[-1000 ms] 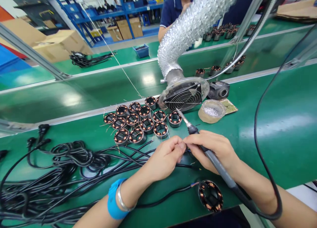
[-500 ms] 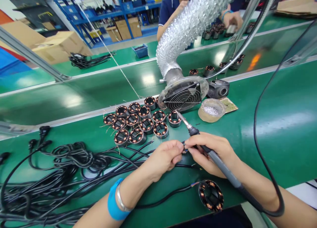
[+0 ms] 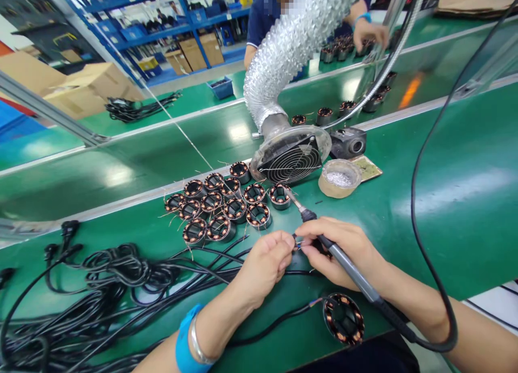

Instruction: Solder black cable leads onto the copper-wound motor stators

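Note:
My right hand (image 3: 350, 249) is closed around a soldering iron (image 3: 351, 270), its tip pointing up and to the left. My left hand (image 3: 267, 262) pinches the end of a black cable, most of it hidden by the fingers. Thin coloured wires (image 3: 298, 245) show between both hands' fingertips, which almost meet. Just beyond the iron's tip sits a motor stator (image 3: 280, 197) with copper windings. Several more stators (image 3: 259, 216) stand in a cluster to its left. By the table's near edge lies another stator (image 3: 343, 320), joined to a black cable (image 3: 279, 323).
Bundled black cables (image 3: 101, 292) cover the left of the green table. Behind the stators hangs a fume extractor (image 3: 293, 160) on a silver duct (image 3: 279, 54). A solder bowl (image 3: 339, 178) stands right of it. The iron's cord (image 3: 416, 211) loops at right. A co-worker's hand (image 3: 368, 35) reaches across the far bench.
The camera view has shifted slightly, so the bench items appear further left. My fingertips show a little more of the coloured wires. The co-worker's hand has moved and its fingers are spread.

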Available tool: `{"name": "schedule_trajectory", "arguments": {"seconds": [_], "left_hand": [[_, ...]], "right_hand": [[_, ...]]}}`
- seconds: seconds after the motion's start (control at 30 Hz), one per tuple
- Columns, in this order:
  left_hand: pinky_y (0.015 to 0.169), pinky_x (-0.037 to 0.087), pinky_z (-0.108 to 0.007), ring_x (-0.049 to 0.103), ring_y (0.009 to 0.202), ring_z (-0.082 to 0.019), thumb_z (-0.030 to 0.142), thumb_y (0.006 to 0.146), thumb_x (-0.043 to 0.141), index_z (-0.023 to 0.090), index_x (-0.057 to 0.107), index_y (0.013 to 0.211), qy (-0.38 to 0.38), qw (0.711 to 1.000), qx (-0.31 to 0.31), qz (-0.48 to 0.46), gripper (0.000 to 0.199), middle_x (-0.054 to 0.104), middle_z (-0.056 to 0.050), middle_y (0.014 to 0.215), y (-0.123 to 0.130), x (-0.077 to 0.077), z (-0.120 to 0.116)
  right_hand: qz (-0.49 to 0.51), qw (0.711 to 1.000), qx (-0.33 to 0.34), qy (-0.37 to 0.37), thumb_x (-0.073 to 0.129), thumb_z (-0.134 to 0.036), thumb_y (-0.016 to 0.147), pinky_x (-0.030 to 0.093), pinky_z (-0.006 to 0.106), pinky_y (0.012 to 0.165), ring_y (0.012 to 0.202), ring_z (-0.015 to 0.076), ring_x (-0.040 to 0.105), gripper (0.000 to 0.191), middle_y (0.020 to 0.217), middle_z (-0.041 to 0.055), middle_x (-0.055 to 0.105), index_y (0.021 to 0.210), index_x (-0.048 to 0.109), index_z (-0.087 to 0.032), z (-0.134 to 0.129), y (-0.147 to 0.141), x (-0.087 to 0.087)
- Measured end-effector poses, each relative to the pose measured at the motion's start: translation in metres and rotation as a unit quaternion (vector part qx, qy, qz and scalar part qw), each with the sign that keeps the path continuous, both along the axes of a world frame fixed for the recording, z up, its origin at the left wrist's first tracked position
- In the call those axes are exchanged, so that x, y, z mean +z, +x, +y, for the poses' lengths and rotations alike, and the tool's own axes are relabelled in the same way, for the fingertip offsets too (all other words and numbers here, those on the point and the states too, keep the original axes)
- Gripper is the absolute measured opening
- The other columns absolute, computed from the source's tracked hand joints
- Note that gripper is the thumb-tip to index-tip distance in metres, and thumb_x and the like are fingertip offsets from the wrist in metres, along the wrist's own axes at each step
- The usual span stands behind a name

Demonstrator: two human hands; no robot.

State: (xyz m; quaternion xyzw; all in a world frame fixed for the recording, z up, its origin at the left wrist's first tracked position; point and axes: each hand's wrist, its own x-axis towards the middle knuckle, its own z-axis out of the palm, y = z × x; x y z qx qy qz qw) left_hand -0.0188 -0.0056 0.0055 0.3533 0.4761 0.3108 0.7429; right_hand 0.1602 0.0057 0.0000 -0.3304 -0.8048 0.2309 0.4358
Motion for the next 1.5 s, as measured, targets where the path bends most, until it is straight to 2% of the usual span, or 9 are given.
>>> {"name": "schedule_trajectory", "arguments": {"seconds": [0.13, 0.23, 0.43, 0.6, 0.8, 0.97, 1.2, 1.37, 1.5], "left_hand": [[0.038, 0.012, -0.018, 0.015, 0.039, -0.003, 0.058, 0.077, 0.067, 0.019, 0.044, 0.069, 0.029, 0.999, 0.025, 0.033, 0.046, 0.032, 0.012, 0.046, 0.005, -0.001, -0.002], [0.038, 0.013, -0.018, 0.015, 0.038, -0.003, 0.059, 0.076, 0.067, 0.019, 0.044, 0.069, 0.036, 0.998, 0.031, 0.041, 0.047, 0.033, 0.012, 0.045, 0.007, -0.001, -0.003], [0.037, 0.012, -0.017, 0.015, 0.037, -0.003, 0.061, 0.073, 0.069, 0.019, 0.045, 0.071, 0.014, 0.998, 0.036, 0.045, 0.048, 0.032, 0.013, 0.043, 0.006, 0.0, -0.005], [0.037, 0.012, -0.017, 0.014, 0.036, -0.003, 0.063, 0.074, 0.068, 0.02, 0.043, 0.072, 0.017, 0.998, 0.041, 0.044, 0.049, 0.031, 0.013, 0.043, 0.008, 0.0, -0.006], [0.039, 0.012, -0.019, 0.015, 0.038, -0.003, 0.062, 0.077, 0.066, 0.019, 0.044, 0.07, 0.033, 0.997, 0.044, 0.052, 0.049, 0.032, 0.012, 0.044, 0.01, 0.0, -0.007], [0.038, 0.012, -0.019, 0.015, 0.038, -0.004, 0.062, 0.076, 0.066, 0.019, 0.046, 0.072, 0.026, 0.998, 0.031, 0.042, 0.047, 0.032, 0.012, 0.044, 0.012, 0.002, -0.005], [0.04, 0.012, -0.02, 0.015, 0.039, -0.004, 0.062, 0.078, 0.066, 0.019, 0.046, 0.072, 0.052, 0.998, 0.025, 0.039, 0.048, 0.032, 0.012, 0.045, 0.011, 0.0, -0.005], [0.042, 0.013, -0.021, 0.016, 0.041, -0.005, 0.062, 0.08, 0.065, 0.018, 0.048, 0.075, 0.083, 0.994, 0.039, 0.051, 0.047, 0.033, 0.011, 0.047, 0.012, -0.005, -0.006], [0.043, 0.014, -0.021, 0.018, 0.043, -0.006, 0.061, 0.08, 0.065, 0.018, 0.049, 0.075, 0.084, 0.994, 0.041, 0.051, 0.047, 0.033, 0.01, 0.048, 0.012, -0.005, -0.006]], "right_hand": [[-0.019, 0.997, -0.052, 0.061, 0.051, -0.004, 0.086, 0.047, 0.026, 0.063, 0.066, 0.0138, 0.056, 0.026, 0.081, 0.0005, 0.066, 0.105, 0.06, -0.02, -0.001, -0.002, -0.004], [-0.038, 0.994, -0.047, 0.094, 0.05, -0.003, 0.086, 0.047, 0.029, 0.064, 0.065, 0.015, 0.053, 0.029, 0.08, 0.0017, 0.066, 0.109, 0.06, -0.018, 0.0, -0.002, -0.005], [0.022, 0.999, -0.02, 0.015, 0.056, -0.003, 0.082, 0.051, 0.024, 0.071, 0.075, 0.0133, 0.061, 0.035, 0.086, 0.0008, 0.067, 0.115, 0.058, -0.017, 0.001, 0.0, -0.004], [-0.02, 0.986, -0.087, 0.141, 0.05, -0.002, 0.087, 0.044, 0.029, 0.059, 0.062, 0.016, 0.049, 0.025, 0.075, 0.0029, 0.063, 0.104, 0.062, -0.016, 0.002, -0.005, -0.011], [-0.013, 0.99, -0.067, 0.123, 0.054, -0.007, 0.086, 0.047, 0.031, 0.062, 0.067, 0.0177, 0.053, 0.028, 0.083, 0.0052, 0.066, 0.112, 0.061, -0.015, 0.001, -0.003, -0.007], [0.001, 0.988, -0.04, 0.149, 0.052, -0.004, 0.087, 0.045, 0.028, 0.057, 0.061, 0.0157, 0.051, 0.027, 0.07, 0.001, 0.061, 0.108, 0.062, -0.018, 0.001, 0.0, -0.002], [0.052, 0.993, -0.052, 0.088, 0.059, -0.004, 0.088, 0.053, 0.026, 0.067, 0.072, 0.0139, 0.061, 0.03, 0.092, 0.0021, 0.072, 0.112, 0.063, -0.02, 0.0, 0.007, 0.001], [0.081, 0.993, -0.086, 0.029, 0.057, -0.01, 0.092, 0.054, 0.03, 0.069, 0.078, 0.0164, 0.065, 0.045, 0.093, 0.0018, 0.072, 0.134, 0.055, -0.027, -0.012, 0.027, 0.007], [0.128, 0.987, -0.099, -0.009, 0.058, -0.019, 0.089, 0.046, 0.032, 0.057, 0.069, 0.018, 0.059, 0.031, 0.085, 0.0037, 0.068, 0.117, 0.068, -0.025, -0.021, 0.042, 0.003]]}}
